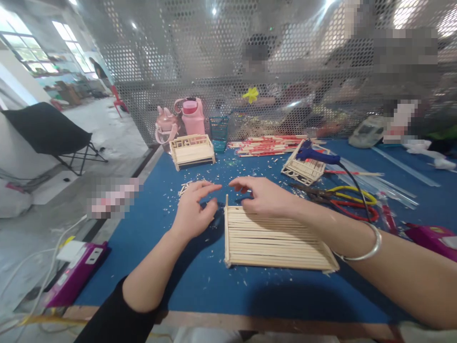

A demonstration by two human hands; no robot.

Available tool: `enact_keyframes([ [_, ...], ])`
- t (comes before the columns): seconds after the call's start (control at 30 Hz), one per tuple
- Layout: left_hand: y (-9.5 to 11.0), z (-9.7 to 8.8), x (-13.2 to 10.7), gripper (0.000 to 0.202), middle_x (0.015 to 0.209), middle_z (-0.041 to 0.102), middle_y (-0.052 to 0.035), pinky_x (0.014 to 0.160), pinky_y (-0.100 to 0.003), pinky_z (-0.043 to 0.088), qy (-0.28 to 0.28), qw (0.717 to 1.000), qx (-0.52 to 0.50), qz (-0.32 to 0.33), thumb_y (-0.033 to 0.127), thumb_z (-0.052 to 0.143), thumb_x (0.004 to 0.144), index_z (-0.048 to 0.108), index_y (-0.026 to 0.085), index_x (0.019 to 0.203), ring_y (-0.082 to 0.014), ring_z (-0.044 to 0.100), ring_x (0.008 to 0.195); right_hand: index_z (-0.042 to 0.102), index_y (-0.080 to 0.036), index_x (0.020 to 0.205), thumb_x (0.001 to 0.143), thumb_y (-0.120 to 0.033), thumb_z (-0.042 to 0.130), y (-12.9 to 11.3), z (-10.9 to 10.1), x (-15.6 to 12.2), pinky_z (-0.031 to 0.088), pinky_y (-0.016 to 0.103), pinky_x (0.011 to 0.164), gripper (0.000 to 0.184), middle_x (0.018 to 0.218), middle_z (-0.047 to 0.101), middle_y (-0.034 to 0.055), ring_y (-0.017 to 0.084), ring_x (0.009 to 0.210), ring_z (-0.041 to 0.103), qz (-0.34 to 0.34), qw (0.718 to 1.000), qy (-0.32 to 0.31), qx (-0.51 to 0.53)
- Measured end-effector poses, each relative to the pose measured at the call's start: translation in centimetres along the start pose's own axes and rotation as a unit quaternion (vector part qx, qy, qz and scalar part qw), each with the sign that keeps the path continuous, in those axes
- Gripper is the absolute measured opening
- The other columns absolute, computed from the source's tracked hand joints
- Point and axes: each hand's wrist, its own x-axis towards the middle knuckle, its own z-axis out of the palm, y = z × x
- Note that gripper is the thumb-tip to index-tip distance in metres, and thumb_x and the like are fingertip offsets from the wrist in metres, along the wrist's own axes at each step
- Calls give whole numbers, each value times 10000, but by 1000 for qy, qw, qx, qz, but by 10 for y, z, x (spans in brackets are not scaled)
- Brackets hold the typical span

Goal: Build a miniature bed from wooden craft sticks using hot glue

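Observation:
A flat panel of glued wooden sticks (274,240) lies on the blue table mat (200,281) in front of me. My left hand (194,209) hovers just left of the panel's upright edge strip, fingers loosely curled with the index stretched out, holding nothing that I can see. My right hand (262,195) rests on the panel's far edge, fingers bent down onto the sticks, index pointing left. A silver bangle (367,247) sits on my right wrist.
A small stick bench (192,150), a second stick piece (303,167) with a blue glue gun (316,155), loose red and plain sticks (267,145), pliers and scissors (342,200), pink bottles (193,116), purple boxes (76,274). Perforated metal screen behind; people beyond it.

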Motion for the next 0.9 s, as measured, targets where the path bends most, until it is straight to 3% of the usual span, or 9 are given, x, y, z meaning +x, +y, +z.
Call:
enact_keyframes([
  [0.2, 1, 10, 2, 185, 902, 684, -58, 802, -354, 496, -77, 989, -101, -77, 306, 658, 753, 723, 195, 886, -192, 621, 869, 642, -177, 1056, 727, -176, 524, 33, -32, -23, 497, 307, 774, 350, 1008, 695, 57, 189, 876, 635, 67, 988, 134, -21],
  [0.33, -1, 15, 2, 126, 829, 698, -47, 772, -333, 493, -78, 986, -125, -84, 286, 652, 762, 733, 202, 810, -178, 622, 820, 646, -166, 1053, 724, -269, 537, 63, -56, -38, 501, 366, 756, 362, 957, 701, 81, 212, 782, 635, 119, 949, 281, -81],
  [0.47, -4, 16, 4, 111, 805, 719, -36, 773, -324, 502, -77, 984, -127, -95, 264, 631, 775, 731, 221, 749, -169, 638, 797, 628, -138, 1100, 708, -208, 505, 90, -73, -48, 465, 389, 867, 417, 1052, 675, 127, 252, 947, 618, 148, 908, 365, -144],
  [0.57, -4, 15, 5, 109, 816, 736, -25, 783, -323, 513, -82, 984, -123, -101, 261, 627, 774, 728, 229, 749, -166, 654, 790, 577, -124, 1176, 703, -158, 487, 107, -80, -51, 417, 414, 936, 483, 1173, 617, 161, 293, 1090, 559, 186, 894, 355, -201],
  [0.77, -4, 15, 5, 113, 817, 748, -19, 782, -340, 531, -83, 985, -118, -96, 265, 620, 776, 726, 235, 748, -173, 667, 793, 423, -39, 1294, 694, -180, 549, 133, -80, -47, 385, 431, 914, 629, 1258, 510, 268, 371, 1146, 481, 269, 914, 203, -225],
  [0.9, -5, 16, 5, 113, 806, 749, -12, 780, -354, 535, -78, 987, -115, -84, 265, 621, 777, 726, 241, 743, -178, 669, 791, 431, -18, 1265, 699, -199, 565, 143, -78, -43, 374, 484, 856, 609, 1224, 484, 327, 409, 1089, 482, 279, 910, 230, -201],
])
